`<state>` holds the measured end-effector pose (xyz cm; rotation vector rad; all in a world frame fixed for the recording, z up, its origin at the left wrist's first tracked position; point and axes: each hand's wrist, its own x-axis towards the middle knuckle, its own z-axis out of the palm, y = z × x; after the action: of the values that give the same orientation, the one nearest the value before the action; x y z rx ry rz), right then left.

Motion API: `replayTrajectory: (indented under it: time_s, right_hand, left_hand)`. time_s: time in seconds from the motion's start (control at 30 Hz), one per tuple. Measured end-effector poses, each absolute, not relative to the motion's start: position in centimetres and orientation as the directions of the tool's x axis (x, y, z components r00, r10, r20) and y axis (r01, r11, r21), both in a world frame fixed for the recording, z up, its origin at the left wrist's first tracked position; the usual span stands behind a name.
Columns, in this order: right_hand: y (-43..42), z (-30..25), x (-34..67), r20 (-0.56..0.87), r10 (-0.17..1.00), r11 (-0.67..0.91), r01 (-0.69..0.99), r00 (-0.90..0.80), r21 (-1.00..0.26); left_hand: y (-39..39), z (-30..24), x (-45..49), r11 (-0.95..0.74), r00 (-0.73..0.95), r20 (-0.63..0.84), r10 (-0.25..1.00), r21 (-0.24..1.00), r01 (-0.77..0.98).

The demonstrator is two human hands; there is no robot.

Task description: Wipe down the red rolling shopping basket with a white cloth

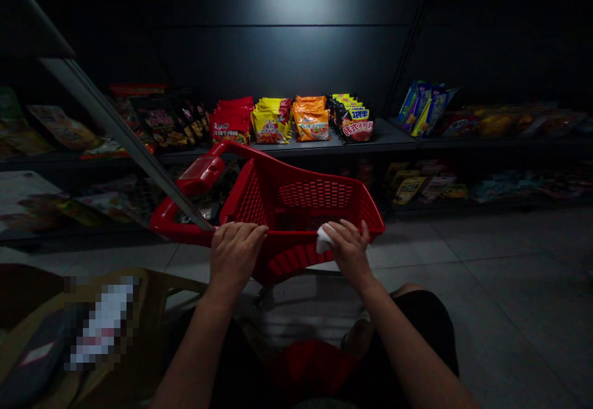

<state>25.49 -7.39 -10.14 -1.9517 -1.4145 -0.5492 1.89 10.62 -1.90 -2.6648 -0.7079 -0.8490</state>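
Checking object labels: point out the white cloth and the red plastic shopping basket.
White cloth [325,239]: head view, on its exposed fold.
Red plastic shopping basket [296,196]: head view, on its inner mesh wall.

That red plastic shopping basket [315,196] looks smooth and faintly glossy, its moulded sides meshed, and the crumpled white tissue [325,239] looks soft and papery. Behind, shiny foil noodle packets [311,123] sit on a dark matt metal shelf [384,140], above smooth grey floor tiles [500,242].
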Motion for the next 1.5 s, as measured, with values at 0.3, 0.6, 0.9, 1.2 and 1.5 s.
replayTrajectory:
  time_s: [0.3,0.6,0.9,1.2,1.5]
  right_hand:
    - [-7.7,-10.2,24.1,0.642,0.646,-0.286,0.911,0.413,-0.298]
    - [-11.2,-10.6,30.1,0.648,0.639,-0.327,0.909,0.414,-0.259]
    - [-6.3,-9.9,23.2,0.627,0.693,-0.194,0.930,0.355,-0.311]
    - [-12.5,-11.4,31.4,0.629,0.632,-0.358,0.891,0.452,-0.280]
    - [-4.0,-9.2,20.5,0.619,0.697,-0.188,0.925,0.362,-0.330]
  left_hand:
    - [10.7,-1.9,1.8,-0.854,0.703,0.599,0.384,-0.058,0.517]
    - [10.9,-1.7,1.6,-0.851,0.712,0.579,0.398,-0.057,0.522]
    - [11.5,-2.3,1.3,-0.857,0.714,0.590,0.377,-0.070,0.511]
    - [11.4,-2.1,0.8,-0.847,0.717,0.593,0.367,-0.105,0.521]
    - [10.9,-1.7,1.1,-0.838,0.708,0.594,0.381,-0.101,0.536]
